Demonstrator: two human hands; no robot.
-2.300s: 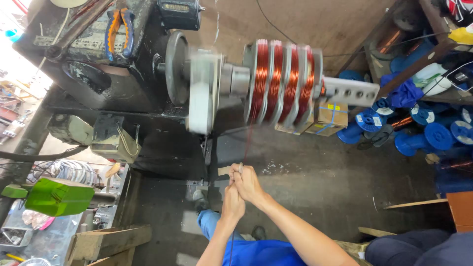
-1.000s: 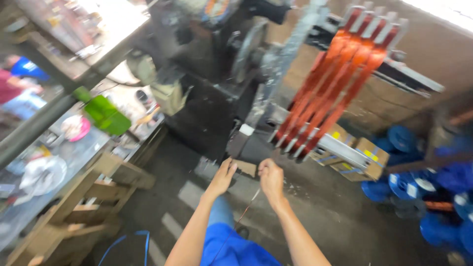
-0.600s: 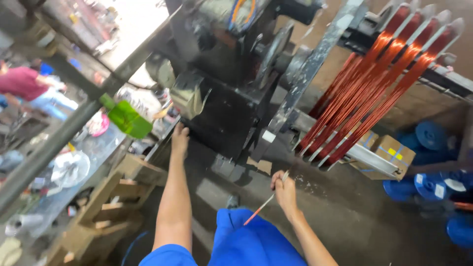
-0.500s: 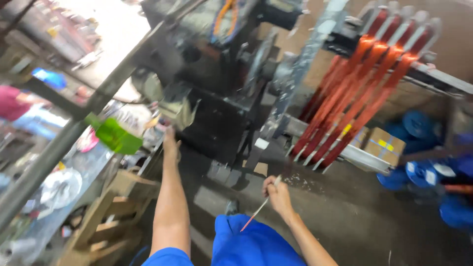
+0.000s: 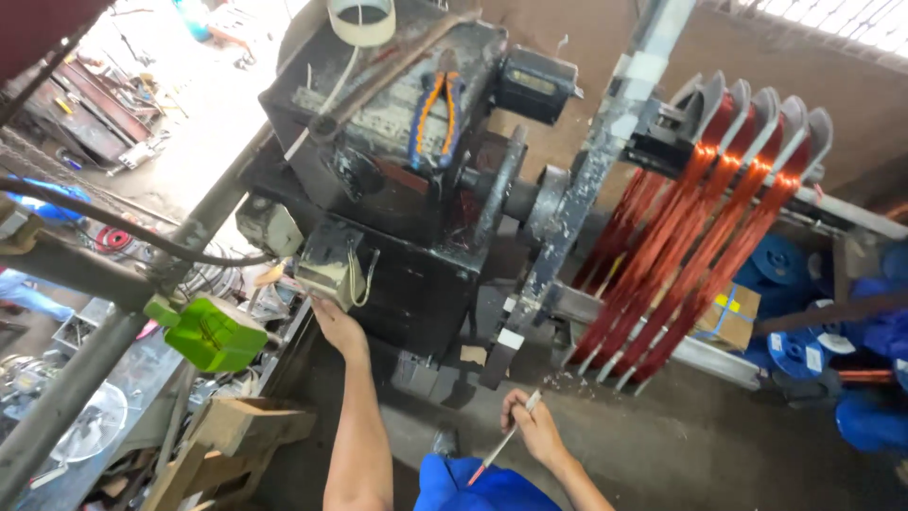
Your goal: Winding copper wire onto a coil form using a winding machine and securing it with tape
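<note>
Since the earlier frames the hands have split: they were together low in front of the machine, now the left hand (image 5: 338, 326) is up at the small grey box (image 5: 328, 268) hanging off the machine's near-left corner, fingers on its underside, grip state can't tell from this angle. Right hand (image 5: 534, 428) sits low and right, closed narrow around a thin stick-like tool (image 5: 501, 440), one end poking up past the fingers, the other slanting down toward the blue-clad knee (image 5: 473, 484). View has also swung round to look more squarely at the machine. Progress, as a judgement: winding looks done or nearly so. Up and right of the right hand, the former (image 5: 747, 123) carries four full bands of copper wire (image 5: 681, 255); coils not yet off, no ties visible on them. Just beyond the left hand: dark winding machine (image 5: 407, 161), orange-handled pliers (image 5: 433, 114) and a tape roll (image 5: 360, 19) on top. Left of the left hand: green plastic bottle (image 5: 210, 333) by a steel frame post (image 5: 113, 369), wooden crate (image 5: 236, 431) below. No real surface in play, just a dusty concrete floor (image 5: 681, 445). Far right: blue wire spools (image 5: 785, 312), a cardboard box (image 5: 728, 317). Far left is cluttered workshop, bright daylight.
</note>
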